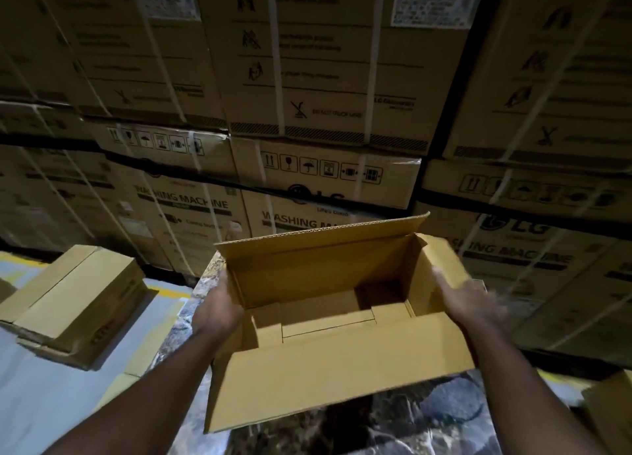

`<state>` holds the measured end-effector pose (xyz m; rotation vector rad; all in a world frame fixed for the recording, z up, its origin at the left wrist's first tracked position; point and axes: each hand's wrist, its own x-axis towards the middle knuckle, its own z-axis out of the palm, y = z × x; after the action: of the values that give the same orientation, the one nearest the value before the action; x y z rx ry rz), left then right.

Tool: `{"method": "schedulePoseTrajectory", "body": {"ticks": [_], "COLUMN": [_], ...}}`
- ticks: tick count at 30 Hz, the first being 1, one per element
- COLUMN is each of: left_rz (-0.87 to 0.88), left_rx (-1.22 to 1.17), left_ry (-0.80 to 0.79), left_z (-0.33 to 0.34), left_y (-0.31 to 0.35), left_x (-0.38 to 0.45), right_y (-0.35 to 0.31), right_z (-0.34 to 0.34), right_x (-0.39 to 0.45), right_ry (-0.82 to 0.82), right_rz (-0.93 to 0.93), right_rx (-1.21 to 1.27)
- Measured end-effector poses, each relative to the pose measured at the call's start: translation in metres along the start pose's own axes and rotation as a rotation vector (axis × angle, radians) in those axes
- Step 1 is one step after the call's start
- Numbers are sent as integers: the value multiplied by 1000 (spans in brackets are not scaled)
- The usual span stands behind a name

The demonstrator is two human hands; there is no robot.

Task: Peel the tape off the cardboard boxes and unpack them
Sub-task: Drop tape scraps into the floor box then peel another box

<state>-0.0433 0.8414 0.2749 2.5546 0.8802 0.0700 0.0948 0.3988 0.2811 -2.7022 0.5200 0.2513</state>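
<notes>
Holding the open cardboard box (328, 318) up in front of me, flaps spread, nothing showing inside. My left hand (215, 309) is gripping the left end wall; my right hand (470, 300) is lying flat against the right end flap, fingers straight and blurred. Marbled counter (342, 430) is sitting below. Closed boxes (75, 304) are lying off left. Strapped washing machine cartons (325, 95) are stacking up behind. Risk: the flat right palm is only pressing, so the box may be twisting loose and dropping
</notes>
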Motion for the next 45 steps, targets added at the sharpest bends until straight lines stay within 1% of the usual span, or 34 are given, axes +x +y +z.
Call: {"method": "schedulePoseTrajectory", "body": {"ticks": [1,2,3,4,6,7,8,9,11,12,13,14,15,16,17,19,20,21,22,23,24,25,26,29,30,32,34,35,36,37,40,41,43,45], "left_rz": [22,38,42,39,70,149,269,402,620,721,800,859,893,902,902,918,939,963,978,978,971,963,959,1000,1017,991,921,916,919,911,851,833,769,692], "left_rx": [-11,-24,-30,-11,200,319,335,266,135,152,219,315,424,503,517,398,367,385,408,400,367,322,280,150,111,39,-73,-101,-90,-46,150,168,167,118], "left_ry": [-8,-34,-64,-93,-150,-199,-278,-421,-785,-875,-869,-794,-681,-577,-507,-409,-339,-259,-197,-167,-165,-194,-228,-348,-391,-479,-564,-561,-513,-417,8,100,135,35], "left_z": [-1,-5,-8,-11,-16,-19,-20,-24,-33,-34,-32,-27,-21,-20,-23,-35,-45,-56,-64,-68,-74,-80,-88,-117,-124,-138,-149,-152,-152,-149,-130,-122,-106,-88], "left_y": [0,1,3,5,18,29,44,62,104,124,137,147,154,159,162,163,164,164,163,162,162,163,165,175,179,189,198,202,207,211,222,224,225,216], "left_x": [0,-1,-2,-4,-14,-22,-32,-46,-78,-94,-106,-114,-121,-124,-124,-109,-100,-93,-87,-83,-80,-77,-74,-58,-53,-46,-41,-38,-36,-34,-29,-26,-14,0], "right_y": [-2,-4,-4,-3,-2,-7,-11,-20,-37,-44,-49,-54,-56,-57,-54,-41,-32,-22,-11,0,9,18,23,22,20,21,17,14,9,4,-10,-12,-10,-7], "right_z": [0,-1,-1,0,1,-3,-6,-11,-22,-27,-32,-37,-43,-50,-53,-58,-59,-57,-49,-38,-26,-6,12,56,63,71,74,75,74,75,77,81,92,87], "right_x": [1,2,6,10,9,5,3,0,-7,-9,-10,-11,-13,-13,-12,-11,-13,-18,-22,-28,-37,-46,-58,-93,-101,-110,-120,-122,-126,-128,-135,-135,-135,-137], "right_ry": [-142,-243,-256,-209,-122,-131,-150,-170,-227,-245,-253,-250,-242,-246,-273,-360,-377,-346,-259,-126,-12,35,25,-230,-260,-232,-177,-140,-128,-116,-102,-113,-88,2], "right_rz": [-19,-38,-61,-70,-26,-7,-5,-15,-25,-31,-41,-59,-76,-92,-108,-113,-79,1,88,160,225,279,330,465,493,466,410,396,378,378,420,416,439,491], "right_rx": [95,153,153,147,137,157,179,178,131,112,106,100,96,107,147,302,467,690,930,1102,1185,1229,1281,1539,1653,1910,2060,2081,2099,2098,1936,1894,1795,1705]}}
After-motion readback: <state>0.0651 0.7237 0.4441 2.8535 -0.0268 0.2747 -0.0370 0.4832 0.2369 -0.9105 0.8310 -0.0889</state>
